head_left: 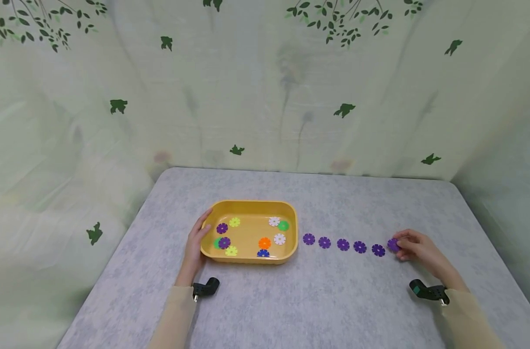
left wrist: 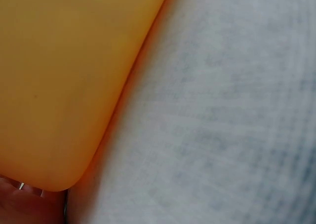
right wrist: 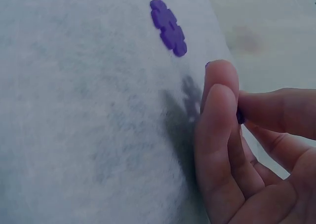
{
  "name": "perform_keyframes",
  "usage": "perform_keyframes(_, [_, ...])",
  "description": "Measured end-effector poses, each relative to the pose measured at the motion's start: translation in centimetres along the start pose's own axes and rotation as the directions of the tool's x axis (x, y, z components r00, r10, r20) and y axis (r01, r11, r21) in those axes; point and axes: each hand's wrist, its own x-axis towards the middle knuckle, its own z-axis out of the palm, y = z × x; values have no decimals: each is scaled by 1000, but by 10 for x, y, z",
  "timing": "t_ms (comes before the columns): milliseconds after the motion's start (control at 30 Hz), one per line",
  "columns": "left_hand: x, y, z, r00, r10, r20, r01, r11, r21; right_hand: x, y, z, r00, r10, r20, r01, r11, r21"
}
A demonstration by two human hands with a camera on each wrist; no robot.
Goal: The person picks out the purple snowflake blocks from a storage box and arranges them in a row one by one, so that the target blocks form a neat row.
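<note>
My right hand (head_left: 419,249) pinches a purple flower-shaped disc (head_left: 393,245) between thumb and fingertips, at the right end of a row of matching discs. In the right wrist view the fingers hide most of it, and its shadow falls on the table apart from the row's nearest purple disc (right wrist: 169,29). My left hand (head_left: 196,245) holds the left side of a yellow tray (head_left: 251,260), thumb at the rim. Inside the tray lie several flower discs, among them purple, yellow, white, green, an orange one (head_left: 265,243) and a blue one (head_left: 263,253).
Several purple discs, such as the leftmost one (head_left: 309,239), run in a line from the tray's right side. The grey table (head_left: 317,305) ends at a pale curtain (head_left: 265,97) printed with leaves. A black wrist camera (head_left: 428,292) sits on the right forearm.
</note>
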Motion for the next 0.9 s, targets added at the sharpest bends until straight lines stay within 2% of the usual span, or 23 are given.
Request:
perform_keyframes(200, [-1, 2, -1, 1000, -16, 2, 16, 1000, -4, -6, 0, 3, 1000, 5, -26, -7, 996, -94])
perform_keyframes(367, [-6, 14, 2, 1000, -21, 15, 22, 1000, -19, -6, -4, 8, 998, 47, -48, -56, 977, -207])
perform_keyframes(500, [-10, 22, 5, 1000, -12, 26, 12, 1000, -10, -7, -7, 12, 995, 68, -78, -86, 962, -259])
perform_keyframes(600, [-9, 18, 4, 1000, -7, 21, 7, 1000, -13, -6, -9, 13, 995, 49, -90, -70, 966, -249])
perform_keyframes(700, [-5, 10, 1, 1000, -7, 13, 7, 1000, -19, -3, -14, 14, 996, -4, -86, -16, 972, -233])
perform_keyframes(900, [0, 0, -1, 1000, 2, 5, -1, 1000, -10, 10, -37, 26, 997, -69, -42, 63, 990, -130])
